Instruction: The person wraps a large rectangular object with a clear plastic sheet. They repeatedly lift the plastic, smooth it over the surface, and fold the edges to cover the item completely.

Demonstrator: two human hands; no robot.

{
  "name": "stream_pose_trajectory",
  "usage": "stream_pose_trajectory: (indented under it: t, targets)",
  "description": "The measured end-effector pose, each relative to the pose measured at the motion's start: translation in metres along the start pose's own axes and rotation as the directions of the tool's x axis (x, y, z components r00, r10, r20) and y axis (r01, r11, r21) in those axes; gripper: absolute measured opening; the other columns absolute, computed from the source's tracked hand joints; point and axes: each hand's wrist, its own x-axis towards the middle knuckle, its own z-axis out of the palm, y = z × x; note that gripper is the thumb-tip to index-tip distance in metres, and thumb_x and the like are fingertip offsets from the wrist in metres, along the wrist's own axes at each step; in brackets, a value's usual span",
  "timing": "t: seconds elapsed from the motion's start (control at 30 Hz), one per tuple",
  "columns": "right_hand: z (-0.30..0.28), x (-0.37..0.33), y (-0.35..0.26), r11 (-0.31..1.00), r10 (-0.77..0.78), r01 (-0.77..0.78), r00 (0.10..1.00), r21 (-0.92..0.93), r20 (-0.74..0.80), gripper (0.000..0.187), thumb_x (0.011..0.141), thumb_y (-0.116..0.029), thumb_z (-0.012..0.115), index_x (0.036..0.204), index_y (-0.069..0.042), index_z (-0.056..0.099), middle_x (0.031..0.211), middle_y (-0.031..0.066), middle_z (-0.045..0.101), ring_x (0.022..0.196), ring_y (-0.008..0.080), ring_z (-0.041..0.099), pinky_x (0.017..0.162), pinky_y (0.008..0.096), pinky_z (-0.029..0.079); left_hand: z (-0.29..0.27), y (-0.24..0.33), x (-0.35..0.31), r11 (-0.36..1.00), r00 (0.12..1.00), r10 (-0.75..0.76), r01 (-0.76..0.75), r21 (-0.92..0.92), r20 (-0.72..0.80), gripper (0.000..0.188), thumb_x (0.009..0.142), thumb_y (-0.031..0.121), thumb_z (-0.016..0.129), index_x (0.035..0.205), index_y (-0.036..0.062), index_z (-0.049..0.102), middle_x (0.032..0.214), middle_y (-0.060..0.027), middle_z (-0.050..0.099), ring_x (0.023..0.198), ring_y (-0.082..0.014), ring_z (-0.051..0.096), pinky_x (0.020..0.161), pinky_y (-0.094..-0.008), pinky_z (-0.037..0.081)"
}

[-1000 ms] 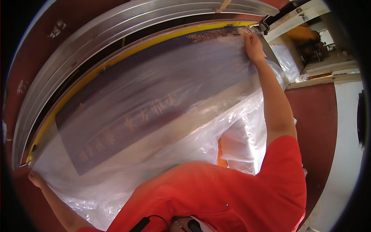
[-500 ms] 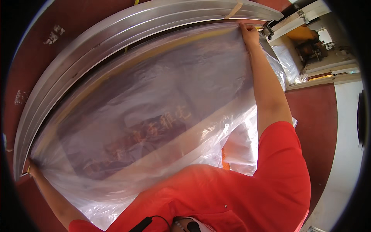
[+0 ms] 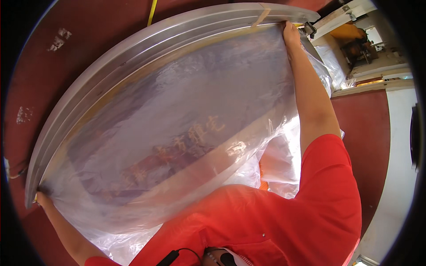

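My arms are spread wide over a large sheet of clear plastic film [image 3: 191, 93]. Under the film show a dark panel with gold lettering and a pale tan strip. Fingers of my right hand [image 3: 291, 34] close on the film's far right corner, beside a small dark clamp-like fitting [image 3: 309, 30]. At the far left corner my left hand [image 3: 43, 199] is closed on the edge of the film, its fingertips partly hidden. Along the film's far edge runs a long ridged silver metal rail [image 3: 120, 66], which looks curved in this view. The film's edge lies close against it.
A tan piece of tape [image 3: 261, 15] crosses the rail near its right end. Behind it, a yellow strip [image 3: 152, 12] lies on the dark red surface [image 3: 88, 26]. Crumpled plastic [image 3: 284, 164] hangs near my body. Machinery [image 3: 357, 48] stands beyond an opening at far right.
The film's far edge has come up to the rail, and the dark gap between them has narrowed. My right hand has shifted slightly right and away from me, still gripping.
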Motion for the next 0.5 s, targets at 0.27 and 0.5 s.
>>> stream_pose_trajectory:
  t: [0.27,0.5]
  targets:
    - [-0.036,0.002,-0.029,0.952,-0.075,0.078,0.997,0.295,-0.023,0.033,0.078,-0.032,0.046,0.083,0.000,0.056,0.082,0.0065,0.057,0.079,0.0137,0.050,0.074,0.0246,0.037,-0.031,0.011,-0.006,-0.136,0.920,-0.037,0.383,-0.914,0.391,0.037,0.080,0.033,0.044,0.105,0.0057,0.048,0.101,-0.0062,0.049,0.088,-0.0157,0.047,0.074,-0.0276,0.037]
    - [-0.051,-0.145,-0.128,0.805,-0.593,0.474,0.659,0.357,0.463,0.025,0.077,-0.029,0.051,0.089,-0.008,0.056,0.086,0.0079,0.057,0.085,0.0136,0.050,0.081,0.0263,0.035,-0.159,-0.049,-0.071,-0.356,0.704,0.451,0.705,-0.614,0.548,0.046,0.079,0.028,0.047,0.116,0.0015,0.038,0.111,-0.0082,0.046,0.102,-0.0164,0.044,0.088,-0.0234,0.032]
